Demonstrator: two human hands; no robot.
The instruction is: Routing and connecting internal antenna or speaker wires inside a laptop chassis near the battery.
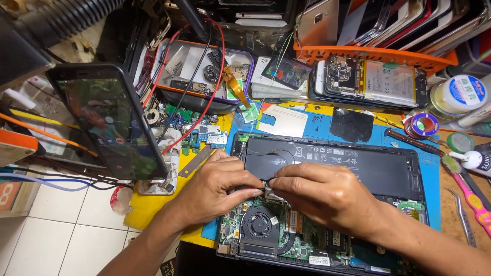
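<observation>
Working over an opened laptop [327, 204] on the blue mat [432, 168] of the table, we have both hands meeting at the seam where the black battery pack [353, 166] borders the green circuit board [302, 245]. Our left hand [217, 186] has thumb and fingertips pressed together on something small at that edge; our right hand [319, 191] pinches the same spot from the other side, fingers closed around what looks like a little connector or cable end, though the part itself is too hidden to name surely.

As for progress, we judge the job to be well into its middle: the bottom cover is already off, and the cooling fan [260, 225] and board lie exposed. The battery pack sits in its bay, so whatever concerns it seems unfinished, and the cover is not back on.

Around us, a phone [110, 122] stands propped at the left, a parts tray [204, 71] with red and black wires sits behind, and tweezers [463, 214] and a pink toothbrush [468, 191] lie at the right.
</observation>
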